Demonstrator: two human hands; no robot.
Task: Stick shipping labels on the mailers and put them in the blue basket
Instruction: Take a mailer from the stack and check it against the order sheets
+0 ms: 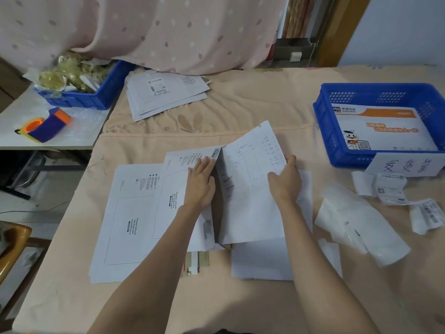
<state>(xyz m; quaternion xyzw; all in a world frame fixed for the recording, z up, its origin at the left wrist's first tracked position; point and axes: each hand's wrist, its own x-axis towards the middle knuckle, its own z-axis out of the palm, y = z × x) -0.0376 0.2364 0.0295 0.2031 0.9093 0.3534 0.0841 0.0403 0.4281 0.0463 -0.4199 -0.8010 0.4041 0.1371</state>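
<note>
We count one mailer done: an orange-and-white STO express mailer [385,127] lies flat inside the blue basket [323,121] at the right edge of the bed. Whether its label is on we cannot tell, since it lies printed face up.

Much is left. Several white mailers [134,213] with "please attach express waybill here" panels lie fanned near the front-left part of the bed, no label on the panels we see. Another stack of mailers [166,92] sits toward the far edge, one with a label already on. A strip of printed shipping labels [395,191] lies crumpled just in front of the basket, beside loose backing paper [356,222] near the right edge.

The mailer in hand [250,189] is mid-bed, tipped up on its left side; its visible face shows faint handwriting, so we judge we are turning it over.

Left hand [199,182] lies flat, fingers straight, pressing down the mailer beneath, fingertips near a small barcode sticker [216,153]. Right hand [285,180] pinches the lifted mailer's right edge, thumb and fingers curled round it. Both forearms reach forward from the near edge, roughly parallel.

A second blue crate [96,97] of yellowish packets and a tape dispenser [45,126] sit on the side table to the left.
</note>
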